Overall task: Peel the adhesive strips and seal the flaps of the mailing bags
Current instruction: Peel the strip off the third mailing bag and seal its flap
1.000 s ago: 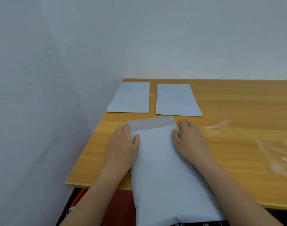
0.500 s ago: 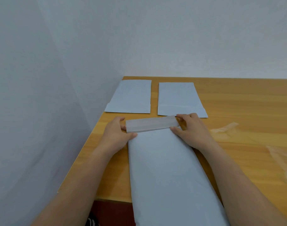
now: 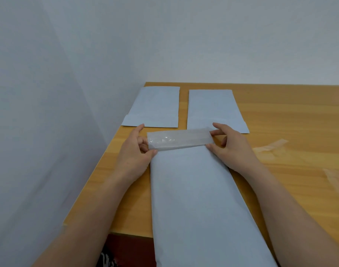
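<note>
While the left hand (image 3: 134, 151) pinches the left end of the raised flap (image 3: 179, 139), thumb in front and fingers curled behind, the grey mailing bag (image 3: 195, 199) lies lengthwise on the wooden table (image 3: 280, 112). The right hand (image 3: 232, 149) pinches the flap's right end. Beyond, two mailing bags (image 3: 157, 106) lie flat, apparently sealed; peeled strips (image 3: 270, 147) lie right.

Grey mailing bag (image 3: 193, 199) is laid lengthwise on the wooden surface (image 3: 280, 116), near end overhanging the edge. Its flap (image 3: 179, 139) is pinched at the left end by the left hand (image 3: 134, 151) and at the right end by the right hand (image 3: 232, 149). Two more bags (image 3: 155, 106) (image 3: 213, 106) are laid flat side by side beyond. Peeled strips (image 3: 270, 146) are seen to the right.
</note>
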`<state>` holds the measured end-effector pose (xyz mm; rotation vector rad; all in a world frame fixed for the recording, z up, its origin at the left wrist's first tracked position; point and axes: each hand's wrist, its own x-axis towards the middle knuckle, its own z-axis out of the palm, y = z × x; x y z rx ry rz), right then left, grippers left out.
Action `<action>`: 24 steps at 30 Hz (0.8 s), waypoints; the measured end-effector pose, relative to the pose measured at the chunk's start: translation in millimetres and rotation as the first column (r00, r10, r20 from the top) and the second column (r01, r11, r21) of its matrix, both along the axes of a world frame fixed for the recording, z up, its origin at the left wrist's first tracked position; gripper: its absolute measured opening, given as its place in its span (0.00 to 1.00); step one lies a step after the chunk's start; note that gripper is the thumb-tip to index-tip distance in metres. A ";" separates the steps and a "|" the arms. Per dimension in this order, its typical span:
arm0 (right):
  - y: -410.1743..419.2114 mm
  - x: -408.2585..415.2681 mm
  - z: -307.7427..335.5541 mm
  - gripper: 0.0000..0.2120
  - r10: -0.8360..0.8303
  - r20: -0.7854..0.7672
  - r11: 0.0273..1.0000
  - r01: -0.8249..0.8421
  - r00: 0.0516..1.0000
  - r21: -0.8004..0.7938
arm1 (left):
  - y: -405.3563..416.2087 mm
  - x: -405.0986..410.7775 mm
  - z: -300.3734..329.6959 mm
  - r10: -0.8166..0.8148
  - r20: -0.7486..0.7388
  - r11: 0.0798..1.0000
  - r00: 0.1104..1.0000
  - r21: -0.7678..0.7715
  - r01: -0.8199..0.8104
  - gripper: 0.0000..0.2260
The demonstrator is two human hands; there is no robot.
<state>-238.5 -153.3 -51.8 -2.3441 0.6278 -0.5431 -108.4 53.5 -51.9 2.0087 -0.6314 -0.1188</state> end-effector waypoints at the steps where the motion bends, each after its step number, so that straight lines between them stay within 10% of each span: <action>1: 0.0 0.2 0.0 0.30 0.002 0.005 1.000 -0.002 1.000 0.009 | 0.5 -0.2 -0.1 -0.003 0.008 1.000 1.000 -0.006 0.003 0.33; 7: 0.4 -2.9 2.9 0.29 0.000 0.043 0.993 -0.005 0.999 0.118 | 4.8 0.2 0.1 -0.002 0.023 1.000 1.000 0.002 0.002 0.30; 11: 1.4 -7.7 7.0 0.09 0.021 0.054 0.996 -0.026 0.998 0.085 | 8.8 0.5 0.2 -0.007 0.037 1.000 0.999 -0.013 0.007 0.27; 24: 0.1 -14.6 8.4 0.06 -0.009 0.040 0.999 0.008 0.999 0.039 | 13.5 -0.3 3.8 -0.065 0.112 0.998 0.992 0.033 0.062 0.19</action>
